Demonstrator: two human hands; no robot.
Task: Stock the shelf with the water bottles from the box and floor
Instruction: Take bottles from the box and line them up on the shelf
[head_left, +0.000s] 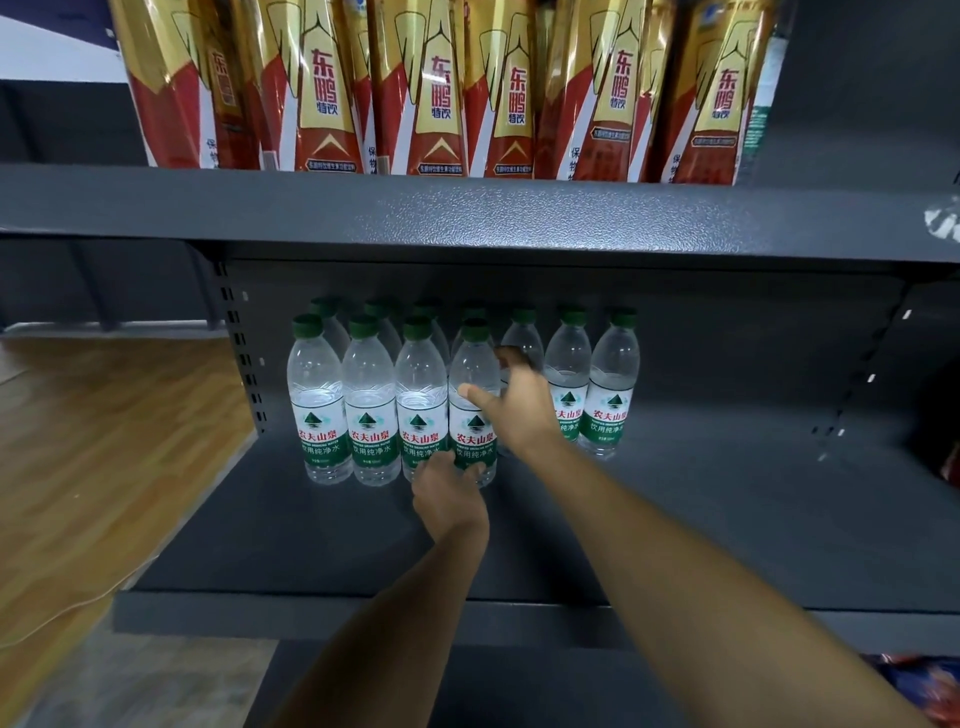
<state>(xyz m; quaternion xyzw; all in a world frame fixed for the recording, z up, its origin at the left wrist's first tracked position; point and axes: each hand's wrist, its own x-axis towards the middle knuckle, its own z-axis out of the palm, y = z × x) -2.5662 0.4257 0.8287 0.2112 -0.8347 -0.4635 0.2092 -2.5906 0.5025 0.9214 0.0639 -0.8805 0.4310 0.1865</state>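
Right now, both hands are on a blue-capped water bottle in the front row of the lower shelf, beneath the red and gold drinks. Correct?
Only the cap colour is wrong: the head view shows it green. The left hand and right hand are on a green-capped water bottle in the front row of the lower shelf, beneath the red and gold drinks.

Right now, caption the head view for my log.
A water bottle gripped by left hand and right hand on the shelf.

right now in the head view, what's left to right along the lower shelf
wooden floor, slotted upright, first water bottle, second water bottle, third water bottle, fourth water bottle held by left hand and right hand, rear water bottle, rightmost water bottle, bare shelf board
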